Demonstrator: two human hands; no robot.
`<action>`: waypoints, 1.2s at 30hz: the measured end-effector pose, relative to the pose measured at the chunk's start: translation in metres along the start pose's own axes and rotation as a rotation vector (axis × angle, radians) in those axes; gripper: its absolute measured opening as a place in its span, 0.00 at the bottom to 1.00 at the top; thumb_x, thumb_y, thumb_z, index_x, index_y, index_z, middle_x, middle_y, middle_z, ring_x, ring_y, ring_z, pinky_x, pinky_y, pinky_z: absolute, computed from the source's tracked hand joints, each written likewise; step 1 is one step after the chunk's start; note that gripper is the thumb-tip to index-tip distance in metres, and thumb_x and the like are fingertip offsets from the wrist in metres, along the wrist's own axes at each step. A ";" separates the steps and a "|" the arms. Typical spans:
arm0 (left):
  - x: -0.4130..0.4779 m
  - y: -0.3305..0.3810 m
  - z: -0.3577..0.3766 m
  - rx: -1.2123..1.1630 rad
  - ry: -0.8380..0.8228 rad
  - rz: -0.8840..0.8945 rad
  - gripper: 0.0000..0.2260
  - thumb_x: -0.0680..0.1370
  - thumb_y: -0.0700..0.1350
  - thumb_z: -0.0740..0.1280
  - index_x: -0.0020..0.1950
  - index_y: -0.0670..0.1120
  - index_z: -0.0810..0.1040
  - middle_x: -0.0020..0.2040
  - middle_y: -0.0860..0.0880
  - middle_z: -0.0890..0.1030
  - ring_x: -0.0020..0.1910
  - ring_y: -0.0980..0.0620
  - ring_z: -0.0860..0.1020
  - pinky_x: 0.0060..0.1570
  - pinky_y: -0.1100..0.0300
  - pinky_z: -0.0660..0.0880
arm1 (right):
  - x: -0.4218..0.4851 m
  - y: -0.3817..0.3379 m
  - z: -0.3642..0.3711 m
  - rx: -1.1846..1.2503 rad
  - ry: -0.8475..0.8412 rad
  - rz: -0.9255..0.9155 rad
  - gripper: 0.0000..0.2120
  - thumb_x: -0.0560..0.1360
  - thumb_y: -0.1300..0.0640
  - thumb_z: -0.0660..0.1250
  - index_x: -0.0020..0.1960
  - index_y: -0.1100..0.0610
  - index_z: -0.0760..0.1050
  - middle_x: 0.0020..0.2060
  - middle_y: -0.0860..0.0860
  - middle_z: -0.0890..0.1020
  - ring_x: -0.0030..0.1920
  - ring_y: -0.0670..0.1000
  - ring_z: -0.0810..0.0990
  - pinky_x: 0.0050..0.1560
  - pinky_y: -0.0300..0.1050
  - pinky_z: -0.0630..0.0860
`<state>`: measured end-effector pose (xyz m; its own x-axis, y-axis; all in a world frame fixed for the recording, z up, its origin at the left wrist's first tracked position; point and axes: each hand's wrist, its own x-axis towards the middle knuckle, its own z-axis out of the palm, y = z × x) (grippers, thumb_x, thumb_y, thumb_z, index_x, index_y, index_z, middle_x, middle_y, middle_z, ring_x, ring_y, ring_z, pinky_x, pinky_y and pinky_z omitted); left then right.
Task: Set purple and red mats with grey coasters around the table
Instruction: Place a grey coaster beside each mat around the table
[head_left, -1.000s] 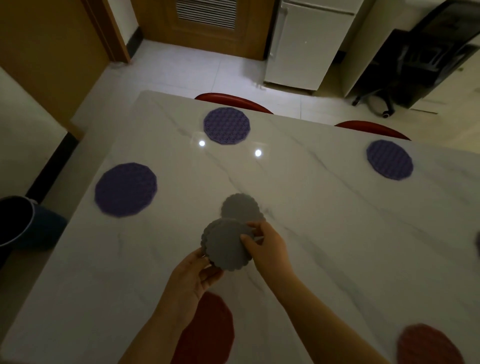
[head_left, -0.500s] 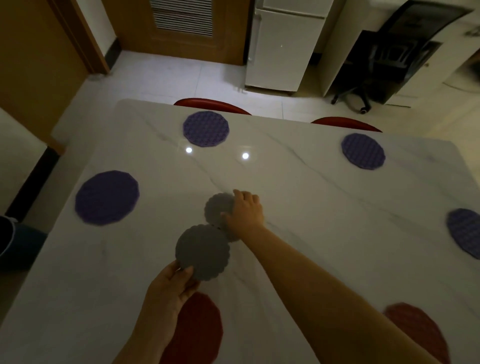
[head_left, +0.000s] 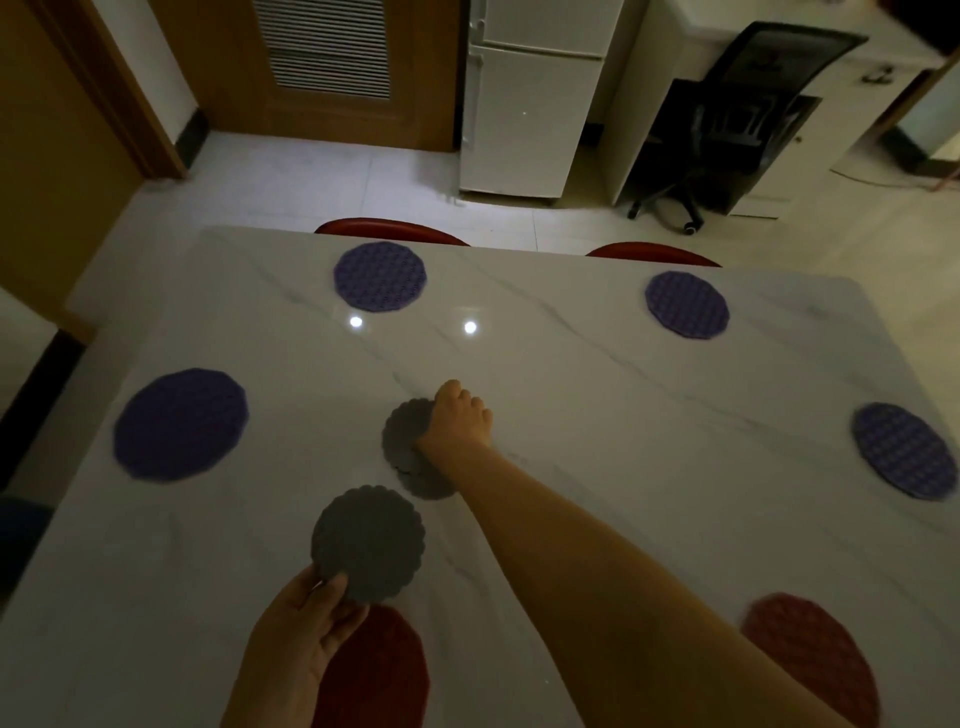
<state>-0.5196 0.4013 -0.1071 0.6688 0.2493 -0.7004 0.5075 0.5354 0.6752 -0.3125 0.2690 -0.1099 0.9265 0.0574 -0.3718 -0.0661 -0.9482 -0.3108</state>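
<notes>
On the marble table (head_left: 623, 415), my left hand (head_left: 301, 634) pinches one grey scalloped coaster (head_left: 369, 540) by its near edge, above a red mat (head_left: 379, 670). My right hand (head_left: 460, 421) reaches to the table's middle, fingers curled over the far edge of a small stack of grey coasters (head_left: 402, 441). A second red mat (head_left: 810, 654) lies at the near right. Several purple mats lie round the other sides: far left (head_left: 380, 276), far right (head_left: 687, 305), left end (head_left: 181, 423), right end (head_left: 904, 449).
Two red chair backs (head_left: 392, 230) (head_left: 652, 254) are tucked at the table's far edge. Beyond them on the tiled floor stand a white fridge (head_left: 530, 104), a black office chair (head_left: 753, 104) and a wooden door (head_left: 327, 62).
My right hand let go of the coaster held in front of me and reached forward onto the stack. My left hand kept that coaster and drew it nearer.
</notes>
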 end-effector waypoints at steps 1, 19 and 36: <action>-0.001 0.000 0.001 0.005 -0.003 0.007 0.10 0.77 0.39 0.65 0.58 0.44 0.76 0.44 0.46 0.85 0.46 0.45 0.81 0.40 0.55 0.77 | -0.003 0.000 -0.003 0.041 -0.006 -0.013 0.22 0.73 0.58 0.64 0.64 0.59 0.62 0.56 0.58 0.75 0.56 0.59 0.74 0.60 0.51 0.68; -0.039 0.010 0.021 0.133 -0.285 0.121 0.19 0.74 0.48 0.68 0.64 0.47 0.75 0.54 0.47 0.85 0.54 0.46 0.82 0.50 0.59 0.80 | -0.154 0.044 -0.011 1.025 0.021 0.059 0.08 0.77 0.58 0.63 0.54 0.50 0.76 0.48 0.48 0.81 0.48 0.46 0.80 0.46 0.39 0.78; -0.045 -0.003 0.035 0.298 -0.387 0.119 0.20 0.80 0.42 0.60 0.67 0.63 0.67 0.53 0.52 0.85 0.51 0.46 0.84 0.47 0.55 0.80 | -0.176 0.040 0.015 1.098 0.182 0.210 0.12 0.80 0.54 0.57 0.61 0.49 0.74 0.52 0.43 0.76 0.50 0.43 0.76 0.46 0.37 0.74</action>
<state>-0.5324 0.3605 -0.0699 0.8556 -0.0535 -0.5149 0.5104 0.2534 0.8218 -0.4839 0.2256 -0.0695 0.8930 -0.2018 -0.4023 -0.4330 -0.1413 -0.8903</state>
